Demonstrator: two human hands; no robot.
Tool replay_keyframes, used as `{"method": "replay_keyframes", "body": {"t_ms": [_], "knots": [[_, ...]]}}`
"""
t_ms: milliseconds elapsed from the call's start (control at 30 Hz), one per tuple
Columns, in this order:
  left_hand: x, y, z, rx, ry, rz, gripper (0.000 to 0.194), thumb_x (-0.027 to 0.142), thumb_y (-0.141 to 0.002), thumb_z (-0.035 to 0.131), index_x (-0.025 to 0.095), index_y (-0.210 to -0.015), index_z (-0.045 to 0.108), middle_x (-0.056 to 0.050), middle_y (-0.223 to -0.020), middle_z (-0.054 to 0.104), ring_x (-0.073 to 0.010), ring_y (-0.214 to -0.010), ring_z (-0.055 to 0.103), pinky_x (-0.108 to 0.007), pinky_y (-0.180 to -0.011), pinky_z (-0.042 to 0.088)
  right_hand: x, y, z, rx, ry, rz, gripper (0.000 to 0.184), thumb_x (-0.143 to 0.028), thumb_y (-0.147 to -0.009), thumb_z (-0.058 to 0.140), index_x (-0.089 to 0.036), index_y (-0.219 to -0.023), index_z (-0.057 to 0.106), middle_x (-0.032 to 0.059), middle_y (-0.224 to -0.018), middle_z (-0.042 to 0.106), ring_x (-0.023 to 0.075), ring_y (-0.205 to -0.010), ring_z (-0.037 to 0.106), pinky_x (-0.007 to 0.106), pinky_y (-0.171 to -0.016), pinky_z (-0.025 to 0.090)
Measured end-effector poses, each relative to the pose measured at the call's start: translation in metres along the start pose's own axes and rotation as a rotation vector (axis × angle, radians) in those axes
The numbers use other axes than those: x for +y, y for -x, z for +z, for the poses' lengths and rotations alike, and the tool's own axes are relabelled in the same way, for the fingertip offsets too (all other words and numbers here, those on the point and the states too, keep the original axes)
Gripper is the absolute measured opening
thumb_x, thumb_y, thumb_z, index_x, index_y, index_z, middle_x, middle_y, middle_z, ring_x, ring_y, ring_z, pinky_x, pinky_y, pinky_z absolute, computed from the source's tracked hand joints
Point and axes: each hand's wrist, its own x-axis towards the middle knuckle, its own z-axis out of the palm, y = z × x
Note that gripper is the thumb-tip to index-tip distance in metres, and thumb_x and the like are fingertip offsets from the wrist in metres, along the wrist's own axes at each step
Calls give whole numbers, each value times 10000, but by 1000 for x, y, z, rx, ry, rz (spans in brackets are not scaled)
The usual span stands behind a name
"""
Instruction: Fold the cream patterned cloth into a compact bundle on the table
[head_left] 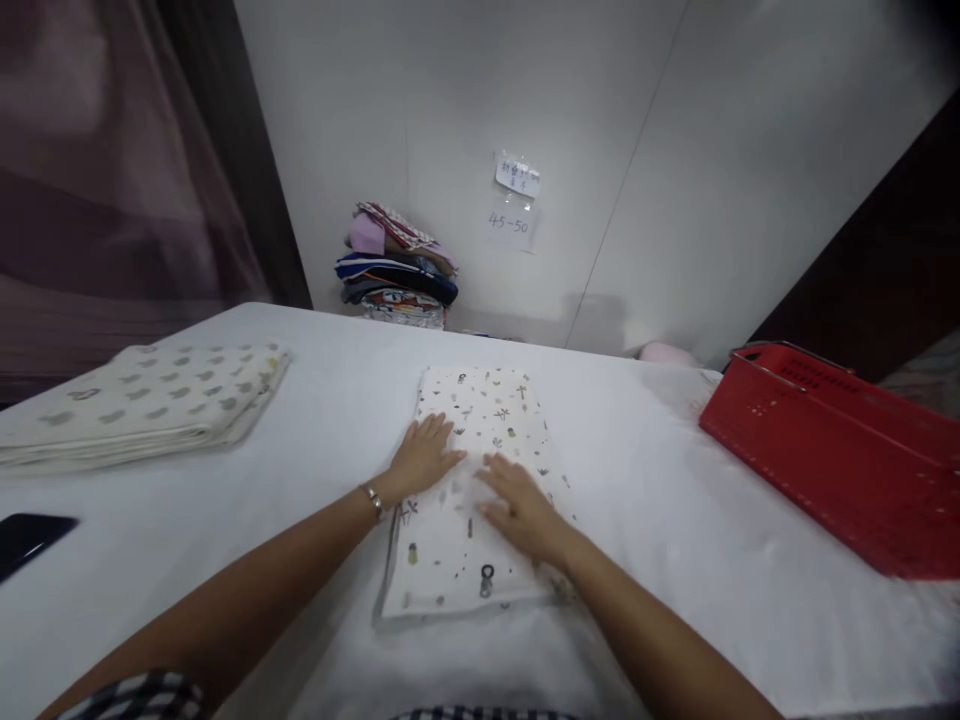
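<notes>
A folded white cloth [480,540] with small printed figures lies lengthwise in front of me on the white table. My left hand [424,455] rests on its left side, palm down, with the fingers stretched out. On the right part of the cloth is my right hand [521,510], its fingers spread and a little blurred. Neither hand grips anything. Both palms cover part of the print, and the cloth's right edge is partly hidden by my right wrist.
At the left lies another folded cloth [172,395] with grey spots, and nearer me a dark phone-like object [30,540]. A red basket [832,450] with metal handles stands at the right. Beyond the table's far edge, folded fabrics [397,265] are piled by the wall.
</notes>
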Motion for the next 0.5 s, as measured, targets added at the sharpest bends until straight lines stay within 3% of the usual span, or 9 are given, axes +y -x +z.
{"method": "replay_keyframes", "body": {"t_ms": [100, 233, 367, 500], "knots": [[0, 18, 12, -9, -27, 5, 727, 629, -868, 263, 154, -1412, 350, -100, -1515, 224, -267, -1408, 137, -445, -1141, 103, 41, -9, -11, 47, 230, 197, 604, -478, -931, 313, -179, -1453, 255, 58, -1543, 94, 206, -1419, 11, 444, -1142, 37], [1, 22, 15, -3, -28, 6, 714, 613, -878, 246, 151, -1411, 350, -97, -1513, 231, -267, -1406, 147, -447, -1141, 110, 85, -12, 4, -33, 314, 358, 670, -549, -931, 196, -146, -1467, 193, 57, -1545, 72, 208, -1420, 6, 455, -1134, 68], [2, 21, 13, 34, -21, 21, 673, 589, -881, 282, 165, -1395, 380, -96, -1501, 268, -267, -1400, 171, -455, -1144, 130, 95, -11, 11, -49, 318, 340, 709, -600, -914, 164, -157, -1465, 208, 58, -1544, 95, 221, -1420, 29, 470, -1128, 86], [2, 22, 15, 49, -25, 29, 651, 580, -885, 284, 185, -1390, 390, -91, -1495, 283, -266, -1398, 181, -473, -1142, 149, 93, -36, -6, -10, 363, 300, 746, -638, -895, 122, -167, -1469, 201, 64, -1545, 89, 220, -1420, 10, 473, -1131, 48]]}}
